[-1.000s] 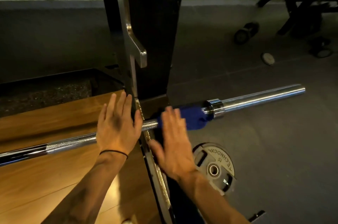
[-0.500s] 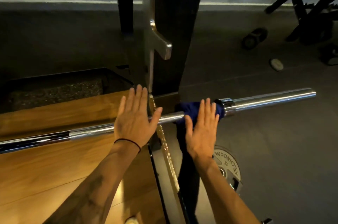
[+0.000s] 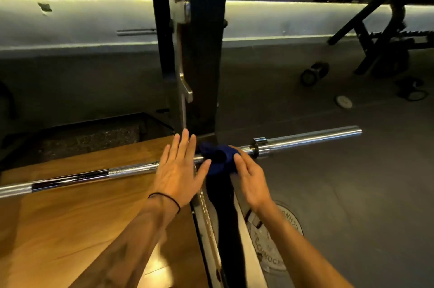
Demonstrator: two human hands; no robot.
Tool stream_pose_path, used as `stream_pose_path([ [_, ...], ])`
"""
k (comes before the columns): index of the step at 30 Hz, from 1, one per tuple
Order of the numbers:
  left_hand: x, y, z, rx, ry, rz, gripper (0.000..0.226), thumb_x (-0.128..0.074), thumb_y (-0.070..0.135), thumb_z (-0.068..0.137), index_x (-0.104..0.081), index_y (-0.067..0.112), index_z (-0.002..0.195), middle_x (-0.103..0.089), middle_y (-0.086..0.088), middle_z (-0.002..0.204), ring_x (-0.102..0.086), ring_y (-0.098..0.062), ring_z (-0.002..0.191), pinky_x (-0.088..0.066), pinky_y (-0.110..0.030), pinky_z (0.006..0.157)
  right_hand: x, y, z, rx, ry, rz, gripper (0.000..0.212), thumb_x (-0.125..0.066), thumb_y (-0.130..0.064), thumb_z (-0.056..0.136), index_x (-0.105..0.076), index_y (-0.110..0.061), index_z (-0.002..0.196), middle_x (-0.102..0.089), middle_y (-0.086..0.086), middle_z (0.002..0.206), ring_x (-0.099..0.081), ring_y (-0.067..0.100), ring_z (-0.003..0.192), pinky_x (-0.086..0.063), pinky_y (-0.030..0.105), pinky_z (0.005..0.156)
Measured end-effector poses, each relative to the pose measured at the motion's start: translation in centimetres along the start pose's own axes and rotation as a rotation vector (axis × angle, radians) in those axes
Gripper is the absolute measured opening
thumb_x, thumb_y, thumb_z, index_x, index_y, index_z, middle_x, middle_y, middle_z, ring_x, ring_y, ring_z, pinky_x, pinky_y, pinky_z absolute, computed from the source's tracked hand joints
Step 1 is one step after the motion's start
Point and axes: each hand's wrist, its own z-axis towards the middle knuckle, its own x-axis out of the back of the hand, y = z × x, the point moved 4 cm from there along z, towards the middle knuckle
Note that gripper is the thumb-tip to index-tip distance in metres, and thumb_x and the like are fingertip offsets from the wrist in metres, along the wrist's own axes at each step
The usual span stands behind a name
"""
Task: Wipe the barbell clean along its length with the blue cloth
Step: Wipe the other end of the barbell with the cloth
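A chrome barbell [image 3: 131, 169] runs across the view from lower left to upper right, with its sleeve [image 3: 312, 138] past a collar on the right. The blue cloth [image 3: 219, 158] is bunched on the bar just left of the collar. My right hand [image 3: 250, 179] lies on the cloth's right side with thumb and fingers pinching it. My left hand [image 3: 179, 167] rests flat on the bar just left of the cloth, fingers spread and straight, holding nothing.
A black rack upright [image 3: 199, 57] with a metal hook [image 3: 186, 90] stands right behind the bar. A weight plate [image 3: 279, 236] lies on the dark floor under my right forearm. A wooden platform [image 3: 58, 229] lies to the left. Dumbbells [image 3: 314, 73] and a bench frame stand at the far right.
My right hand has gone from flat on the cloth to a curled pinch on it. The cloth sits a little farther left from the collar. The view has tilted up.
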Motion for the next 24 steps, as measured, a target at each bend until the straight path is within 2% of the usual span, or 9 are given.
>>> stream_pose_path([
  [2, 2.0, 2.1, -1.3, -0.003, 0.028, 0.037, 0.075, -0.022, 0.062, 0.096, -0.002, 0.022, 0.157, 0.007, 0.001, 0.164, 0.006, -0.016, 0.151, -0.004, -0.037, 0.124, 2.5, -1.9, -2.2, 0.029, 0.037, 0.059, 0.031, -0.046, -0.023, 0.109, -0.061, -0.022, 0.136, -0.07, -0.005, 0.126, -0.062, 0.007, 0.122, -0.044, 0.021, 0.106],
  [5, 4.8, 6.1, -4.3, -0.021, 0.068, 0.059, 0.075, -0.025, 0.061, 0.097, -0.008, 0.021, 0.158, -0.001, -0.001, 0.165, -0.001, -0.018, 0.152, -0.007, -0.037, 0.123, 6.0, -4.7, -6.1, 0.078, 0.071, 0.142, 0.033, -0.046, -0.02, 0.109, -0.061, -0.015, 0.137, -0.07, 0.001, 0.128, -0.063, 0.009, 0.122, -0.045, 0.02, 0.104],
  [9, 7.5, 12.5, -10.2, -0.043, 0.109, 0.058, 0.072, -0.033, 0.057, 0.098, -0.017, 0.018, 0.157, -0.01, -0.004, 0.165, -0.009, -0.02, 0.151, -0.013, -0.038, 0.123, 11.2, -7.4, -12.8, 0.128, 0.114, 0.136, 0.027, -0.045, -0.015, 0.109, -0.063, -0.016, 0.13, -0.069, -0.006, 0.123, -0.062, -0.003, 0.114, -0.043, 0.016, 0.1],
  [11, 7.9, 15.2, -12.9, -0.045, 0.125, 0.058, 0.071, -0.036, 0.056, 0.099, -0.021, 0.015, 0.156, -0.015, -0.007, 0.164, -0.014, -0.023, 0.151, -0.017, -0.039, 0.122, 13.7, -8.0, -15.8, 0.156, 0.134, 0.111, 0.028, -0.044, -0.017, 0.11, -0.063, -0.016, 0.13, -0.068, -0.004, 0.124, -0.062, -0.006, 0.111, -0.045, 0.019, 0.101],
  [15, 7.0, 20.6, -18.2, -0.05, 0.102, 0.047, 0.071, -0.035, 0.055, 0.099, -0.022, 0.013, 0.155, -0.017, -0.008, 0.163, -0.018, -0.024, 0.15, -0.022, -0.041, 0.121, 18.9, -7.6, -22.3, 0.119, 0.167, 0.092, 0.033, -0.042, -0.022, 0.111, -0.063, -0.013, 0.134, -0.067, -0.004, 0.123, -0.059, -0.017, 0.103, -0.042, 0.006, 0.09],
  [18, 6.0, 23.8, -21.0, -0.054, 0.082, 0.04, 0.07, -0.031, 0.056, 0.1, -0.021, 0.015, 0.155, -0.016, -0.007, 0.163, -0.015, -0.023, 0.15, -0.023, -0.043, 0.12, 22.2, -6.8, -26.2, 0.076, 0.201, 0.102, 0.034, -0.042, -0.024, 0.111, -0.062, -0.015, 0.136, -0.067, -0.006, 0.124, -0.059, -0.019, 0.102, -0.042, 0.003, 0.086],
  [20, 5.3, 25.2, -22.2, -0.06, 0.064, 0.041, 0.07, -0.03, 0.056, 0.1, -0.02, 0.016, 0.156, -0.016, -0.006, 0.164, -0.015, -0.023, 0.15, -0.022, -0.042, 0.121, 23.9, -6.3, -28.0, 0.052, 0.249, 0.113, 0.034, -0.042, -0.024, 0.111, -0.062, -0.014, 0.137, -0.066, -0.009, 0.122, -0.059, -0.018, 0.101, -0.041, 0.002, 0.083],
  [24, 4.4, 26.7, -22.8, -0.061, 0.059, 0.078, 0.068, -0.031, 0.055, 0.1, -0.02, 0.016, 0.155, -0.017, -0.006, 0.163, -0.016, -0.024, 0.15, -0.022, -0.042, 0.121, 26.0, -5.1, -29.8, 0.001, 0.326, 0.146, 0.035, -0.042, -0.024, 0.111, -0.063, -0.015, 0.136, -0.067, 0.0, 0.128, -0.062, 0.001, 0.107, -0.045, 0.005, 0.082],
])
